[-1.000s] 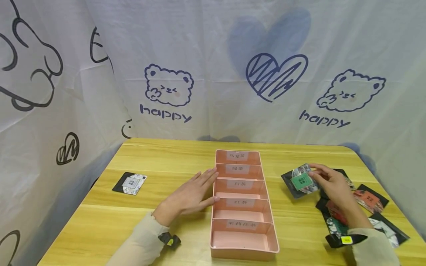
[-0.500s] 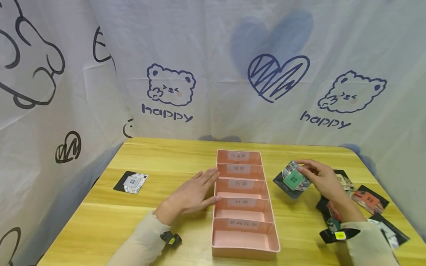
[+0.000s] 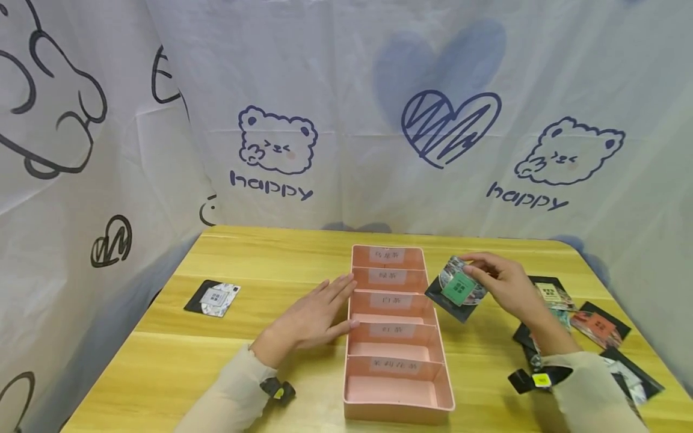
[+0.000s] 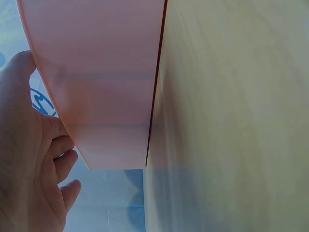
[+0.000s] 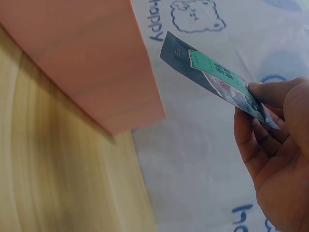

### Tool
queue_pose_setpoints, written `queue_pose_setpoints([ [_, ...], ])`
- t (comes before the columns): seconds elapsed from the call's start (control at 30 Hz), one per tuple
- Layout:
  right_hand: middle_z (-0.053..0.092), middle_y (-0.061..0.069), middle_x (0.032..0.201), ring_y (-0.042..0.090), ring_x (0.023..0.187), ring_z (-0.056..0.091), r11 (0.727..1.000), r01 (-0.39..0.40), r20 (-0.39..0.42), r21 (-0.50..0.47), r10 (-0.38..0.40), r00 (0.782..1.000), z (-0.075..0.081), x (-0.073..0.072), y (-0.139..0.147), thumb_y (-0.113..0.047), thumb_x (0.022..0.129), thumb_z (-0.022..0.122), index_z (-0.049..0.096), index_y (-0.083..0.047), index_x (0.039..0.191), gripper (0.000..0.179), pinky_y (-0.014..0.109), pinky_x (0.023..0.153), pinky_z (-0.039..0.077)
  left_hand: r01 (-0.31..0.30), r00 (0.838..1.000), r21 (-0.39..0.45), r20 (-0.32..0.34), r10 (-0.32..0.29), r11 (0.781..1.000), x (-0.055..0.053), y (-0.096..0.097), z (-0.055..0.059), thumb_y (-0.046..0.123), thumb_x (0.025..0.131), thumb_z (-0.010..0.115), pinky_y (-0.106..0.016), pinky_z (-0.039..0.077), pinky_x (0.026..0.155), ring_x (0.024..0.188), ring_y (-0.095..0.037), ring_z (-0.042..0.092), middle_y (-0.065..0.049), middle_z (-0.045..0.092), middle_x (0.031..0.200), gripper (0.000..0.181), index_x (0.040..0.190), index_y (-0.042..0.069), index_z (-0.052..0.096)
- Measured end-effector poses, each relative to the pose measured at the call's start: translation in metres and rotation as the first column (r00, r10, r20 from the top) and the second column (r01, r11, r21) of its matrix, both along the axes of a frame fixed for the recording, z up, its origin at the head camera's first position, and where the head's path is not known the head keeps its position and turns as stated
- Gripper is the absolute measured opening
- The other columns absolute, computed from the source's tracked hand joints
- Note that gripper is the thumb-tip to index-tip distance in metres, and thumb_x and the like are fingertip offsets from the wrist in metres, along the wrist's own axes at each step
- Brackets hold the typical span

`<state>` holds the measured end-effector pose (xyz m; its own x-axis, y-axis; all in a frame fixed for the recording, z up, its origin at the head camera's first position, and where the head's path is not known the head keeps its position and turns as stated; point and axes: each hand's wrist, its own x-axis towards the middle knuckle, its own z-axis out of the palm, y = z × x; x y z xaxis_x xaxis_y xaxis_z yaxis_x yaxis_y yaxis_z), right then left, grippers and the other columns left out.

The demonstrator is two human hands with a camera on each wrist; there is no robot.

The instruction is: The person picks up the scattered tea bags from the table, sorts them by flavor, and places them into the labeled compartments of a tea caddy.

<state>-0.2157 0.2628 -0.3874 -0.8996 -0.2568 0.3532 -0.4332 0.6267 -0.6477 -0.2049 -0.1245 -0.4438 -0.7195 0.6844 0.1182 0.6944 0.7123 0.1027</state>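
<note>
Between thumb and fingers my right hand (image 3: 500, 285) pinches a flat dark tea sachet (image 3: 458, 288) with a green label, raised beside the right wall of a pink divided box (image 3: 399, 411). In the right wrist view the sachet (image 5: 212, 72) tilts up, thumb on its printed face. My left hand (image 3: 311, 316) rests with fairly straight fingers along the box's left rim. The left wrist view has the left hand (image 4: 31, 154) with fingertips at the rim of the box (image 4: 106, 82). Paper labels with writing mark the compartments, whose visible floors are bare.
Several more sachets lie at the right, among them one with an orange label (image 3: 600, 325) and one with a cream label (image 3: 549, 293), partly behind the right arm. A single white-labelled sachet (image 3: 213, 297) lies at the left of the wooden table (image 3: 260, 252). A printed curtain (image 3: 346, 120) hangs behind.
My right hand has carried the green-labelled sachet leftward from near the pile to the box's right edge. The left hand stays at the left rim.
</note>
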Motion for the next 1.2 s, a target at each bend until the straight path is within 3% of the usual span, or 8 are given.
queue_pose_setpoints([
  [0.37,0.068,-0.002,0.086,0.015,0.064,0.055,0.997,-0.077,-0.024,0.030,0.078,0.997,0.015,0.003,-0.028,-0.022,0.099,0.060,0.068,-0.014,0.120,0.024,0.026,0.052,0.045,0.004,1.000,0.013,-0.015,-0.004,1.000,-0.004,-0.001,0.000,0.066,0.099,0.023,-0.044,0.016,0.120,0.148,-0.025,0.015,-0.012,0.012,0.163,0.085,0.156,0.003,0.018],
  [0.8,0.070,-0.002,0.094,0.014,0.070,0.060,0.985,-0.171,0.047,-0.008,0.171,0.984,0.017,0.013,-0.050,-0.021,0.098,0.061,0.069,-0.014,0.120,0.024,0.028,0.057,0.052,0.003,1.000,-0.001,0.001,-0.003,1.000,-0.003,-0.001,0.000,0.065,0.099,0.023,-0.044,0.015,0.120,0.148,-0.026,0.016,-0.012,0.011,0.163,0.084,0.156,0.004,0.016],
  [1.2,0.068,-0.003,0.097,0.016,0.073,0.057,0.983,-0.183,0.072,0.032,0.180,0.981,0.017,0.003,-0.067,-0.030,0.099,0.060,0.070,-0.017,0.118,0.026,0.029,0.059,0.050,-0.004,1.000,0.001,0.023,0.004,1.000,0.000,0.000,0.001,0.067,0.099,0.021,-0.041,0.013,0.120,0.149,-0.023,0.013,-0.010,0.009,0.163,0.085,0.157,0.005,0.015],
])
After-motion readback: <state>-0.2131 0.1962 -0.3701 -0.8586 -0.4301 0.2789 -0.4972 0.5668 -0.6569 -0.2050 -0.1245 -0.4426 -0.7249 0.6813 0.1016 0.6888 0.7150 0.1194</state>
